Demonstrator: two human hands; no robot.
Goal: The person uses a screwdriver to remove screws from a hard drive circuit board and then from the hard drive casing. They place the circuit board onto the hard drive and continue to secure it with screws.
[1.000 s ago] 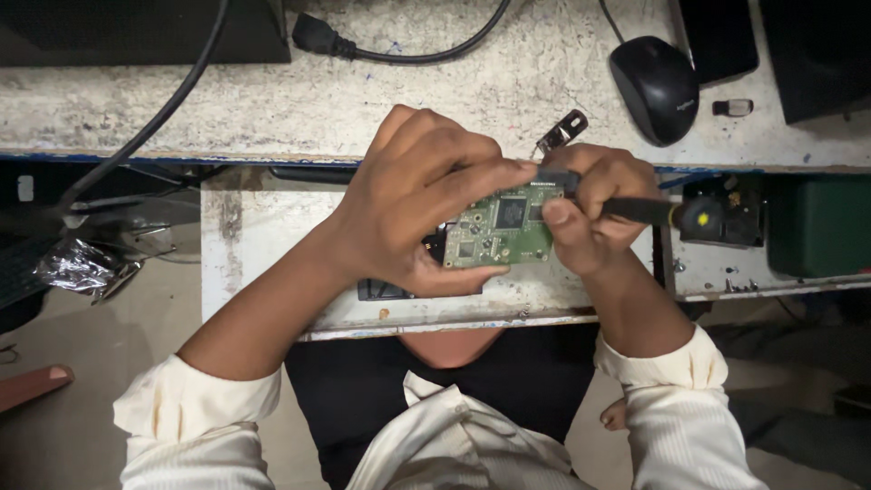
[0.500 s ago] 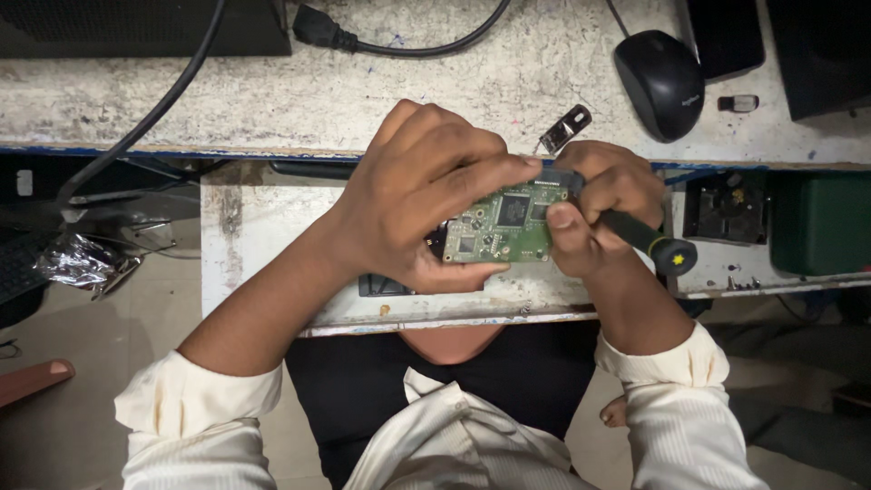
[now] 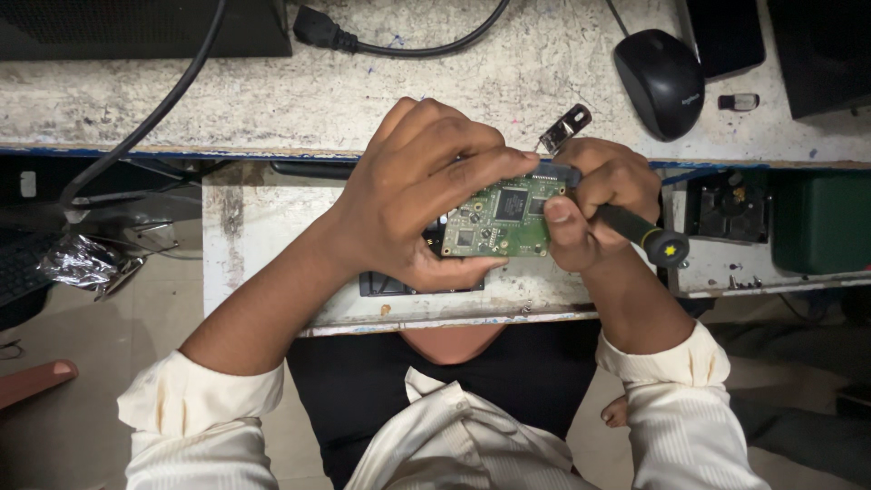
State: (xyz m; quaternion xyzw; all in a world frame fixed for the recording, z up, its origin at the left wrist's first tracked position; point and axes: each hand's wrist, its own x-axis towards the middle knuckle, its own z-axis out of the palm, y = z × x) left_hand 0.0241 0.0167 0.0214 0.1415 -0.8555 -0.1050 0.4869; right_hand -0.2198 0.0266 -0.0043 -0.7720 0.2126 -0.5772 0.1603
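My left hand (image 3: 422, 195) grips a small green circuit board (image 3: 501, 216) with black chips, fingers over its top edge and thumb under it. My right hand (image 3: 603, 204) is closed around a screwdriver (image 3: 640, 234) with a black handle and yellow end cap. The tip points at the board's upper right edge, hidden by my fingers. Both hands hover above a pull-out shelf (image 3: 272, 236) under the desk.
A worn white desk (image 3: 272, 91) holds a black mouse (image 3: 660, 82), a thick black cable (image 3: 399, 44), a small metal bracket (image 3: 564, 127) and a tiny USB stick (image 3: 742, 102). A green box (image 3: 821, 222) and a black part (image 3: 726, 207) sit at right. Crumpled foil (image 3: 77, 263) lies left.
The screwdriver handle has swung downward and outward to the right in my right hand. My left hand keeps the board in the same place.
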